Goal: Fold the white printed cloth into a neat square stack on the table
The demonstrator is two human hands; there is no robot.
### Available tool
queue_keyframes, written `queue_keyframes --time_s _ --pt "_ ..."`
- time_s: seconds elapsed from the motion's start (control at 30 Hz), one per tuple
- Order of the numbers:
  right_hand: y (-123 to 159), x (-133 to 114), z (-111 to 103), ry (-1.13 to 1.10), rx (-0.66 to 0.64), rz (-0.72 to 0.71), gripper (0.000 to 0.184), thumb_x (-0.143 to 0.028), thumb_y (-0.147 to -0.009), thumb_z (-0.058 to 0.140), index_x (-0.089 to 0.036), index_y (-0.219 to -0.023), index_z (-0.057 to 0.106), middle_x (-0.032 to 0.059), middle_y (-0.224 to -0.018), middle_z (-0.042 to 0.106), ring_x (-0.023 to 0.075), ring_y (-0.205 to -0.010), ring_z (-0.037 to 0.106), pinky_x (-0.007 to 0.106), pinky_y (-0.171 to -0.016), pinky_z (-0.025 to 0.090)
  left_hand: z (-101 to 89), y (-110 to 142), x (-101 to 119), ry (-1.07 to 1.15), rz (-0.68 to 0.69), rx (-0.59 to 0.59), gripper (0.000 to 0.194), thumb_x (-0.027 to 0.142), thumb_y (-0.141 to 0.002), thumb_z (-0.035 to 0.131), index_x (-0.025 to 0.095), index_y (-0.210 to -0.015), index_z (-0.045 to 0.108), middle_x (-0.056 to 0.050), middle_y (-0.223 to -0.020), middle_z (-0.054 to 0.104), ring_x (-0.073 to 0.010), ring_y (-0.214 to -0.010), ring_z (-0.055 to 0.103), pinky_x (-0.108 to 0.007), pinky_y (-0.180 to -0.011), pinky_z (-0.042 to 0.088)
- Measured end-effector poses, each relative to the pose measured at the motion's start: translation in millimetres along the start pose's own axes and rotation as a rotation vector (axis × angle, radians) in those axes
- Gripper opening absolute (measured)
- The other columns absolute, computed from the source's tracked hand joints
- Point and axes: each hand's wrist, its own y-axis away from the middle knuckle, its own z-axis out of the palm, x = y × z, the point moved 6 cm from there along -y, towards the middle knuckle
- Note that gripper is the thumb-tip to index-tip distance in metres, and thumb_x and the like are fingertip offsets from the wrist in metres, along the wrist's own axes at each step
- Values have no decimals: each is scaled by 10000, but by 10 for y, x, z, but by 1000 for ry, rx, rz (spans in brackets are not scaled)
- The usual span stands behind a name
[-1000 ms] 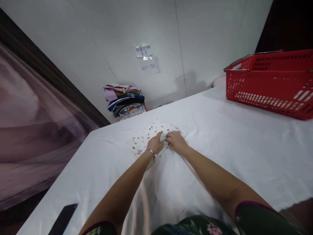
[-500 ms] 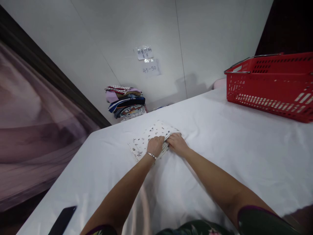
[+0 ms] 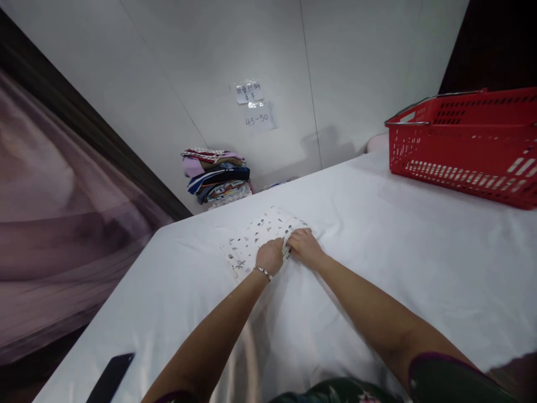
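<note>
A folded white cloth with small dark and brown prints lies flat near the middle of the bed-like white surface. My left hand, with a bracelet at the wrist, is closed on the cloth's near edge. Just to its right, my right hand grips the cloth's right corner, fingers curled over the layered edge. The fingertips of both hands are partly hidden by the hands and the folds. What kind of garment or cloth it is, I cannot tell.
A red plastic basket with metal handles stands at the right. Folded clothes are stacked beyond the far edge, by the wall. A dark flat object lies at the near left. A sheer pink curtain hangs on the left.
My left hand has shifted slightly right and nearer to me along the cloth's edge. My right hand stays on the corner.
</note>
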Motion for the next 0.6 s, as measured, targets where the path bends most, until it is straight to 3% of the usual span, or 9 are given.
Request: queue_keyframes --time_s 0.23,0.3,0.43,0.6 --pt "9 6 -21 -4 32 38 106 -131 -784 491 -157 -822 587 68 -827 608 204 -897 445 338 -786 253 -17 94 118 -9 31 99 369 268 -738 537 166 -1079 441 -82 -1089 543 -231 -1037 458 -360 -830 358" --pt "12 15 -18 5 38 55 104 -130 -782 486 -155 -816 580 72 -826 605 205 -899 446 336 -791 256 -20 79 122 -23 33 132 330 276 -761 526 167 -1064 453 -83 -1115 536 -234 -1065 434 -369 -840 348" --pt "15 19 -23 20 47 76 112 -131 -773 494 -161 -849 570 67 -862 605 205 -927 445 335 -824 256 -28 16 79 -15 28 146 176 256 -819 468 187 -979 495 -56 -1059 571 -212 -1043 447 -351 -819 350" --pt "17 45 -58 37 79 139 204 -120 -776 494 -174 -964 555 67 -955 605 204 -986 434 336 -857 248 -101 -22 42 -18 19 166 146 275 -851 419 180 -903 517 -63 -942 597 -215 -988 474 -348 -791 346"
